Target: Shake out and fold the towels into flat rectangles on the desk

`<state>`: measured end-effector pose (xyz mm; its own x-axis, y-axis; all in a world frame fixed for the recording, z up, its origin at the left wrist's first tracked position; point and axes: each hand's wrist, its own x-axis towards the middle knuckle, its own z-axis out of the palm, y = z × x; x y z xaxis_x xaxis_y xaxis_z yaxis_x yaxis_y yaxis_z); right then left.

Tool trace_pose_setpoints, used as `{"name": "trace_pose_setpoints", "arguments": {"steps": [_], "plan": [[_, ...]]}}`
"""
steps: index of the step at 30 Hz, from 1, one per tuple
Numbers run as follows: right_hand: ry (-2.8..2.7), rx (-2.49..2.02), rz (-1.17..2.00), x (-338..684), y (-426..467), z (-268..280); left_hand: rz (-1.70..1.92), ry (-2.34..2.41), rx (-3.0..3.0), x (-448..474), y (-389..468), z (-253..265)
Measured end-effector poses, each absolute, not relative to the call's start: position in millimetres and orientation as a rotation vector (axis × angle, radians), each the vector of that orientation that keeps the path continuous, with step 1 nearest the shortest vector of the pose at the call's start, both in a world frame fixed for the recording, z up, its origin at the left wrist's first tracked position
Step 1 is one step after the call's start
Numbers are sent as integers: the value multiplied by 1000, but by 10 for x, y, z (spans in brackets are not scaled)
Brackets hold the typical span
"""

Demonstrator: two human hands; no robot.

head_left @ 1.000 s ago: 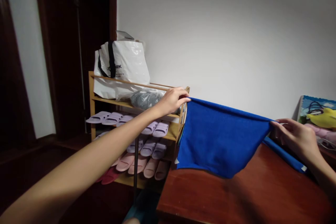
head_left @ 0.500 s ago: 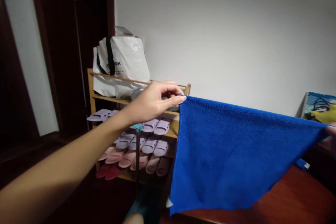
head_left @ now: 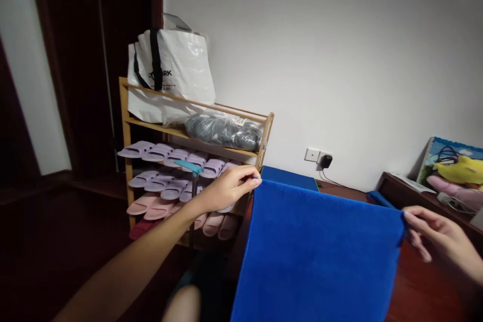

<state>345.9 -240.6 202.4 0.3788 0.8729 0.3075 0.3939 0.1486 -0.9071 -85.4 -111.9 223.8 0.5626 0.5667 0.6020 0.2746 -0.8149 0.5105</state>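
Observation:
A blue cloth [head_left: 320, 256] hangs stretched between my two hands, its lower edge running out of the picture. My left hand [head_left: 232, 186] pinches its top left corner between thumb and fingers. At the top right corner, my right hand [head_left: 437, 236] grips the cloth with the fingertips. Behind it, on the reddish-brown table [head_left: 418, 282], lies another flat blue item [head_left: 289, 177], partly covered from view. A small rolled blue piece [head_left: 383, 199] rests near the table's far right side.
A wooden shoe rack [head_left: 124, 110] with several rows of slippers stands left of the table, a white bag [head_left: 177, 68] on top. A turquoise-topped pole [head_left: 190, 167] is before it. A black plug [head_left: 326, 161] sits in the wall; a yellow plush toy [head_left: 460, 169] is at right.
Both hands have lowered, and the right hand has come inward into full view. The cloth, slanted before, now hangs squarer and lower, showing the blue item and wall socket behind.

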Motion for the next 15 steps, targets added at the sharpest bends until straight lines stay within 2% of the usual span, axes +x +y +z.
{"name": "trace_pose_setpoints", "arguments": {"steps": [2,8,15], "plan": [[-1148,-1382,695,3471,-2226,1912,1150,696,2284,-747,-969,2112],[-965,-1248,907,3577,-1559,1359,1074,919,2150,-457,-363,1655],[-914,-1236,1004,3476,-875,615,1001,1144,2246,-170,313,1072]]}}
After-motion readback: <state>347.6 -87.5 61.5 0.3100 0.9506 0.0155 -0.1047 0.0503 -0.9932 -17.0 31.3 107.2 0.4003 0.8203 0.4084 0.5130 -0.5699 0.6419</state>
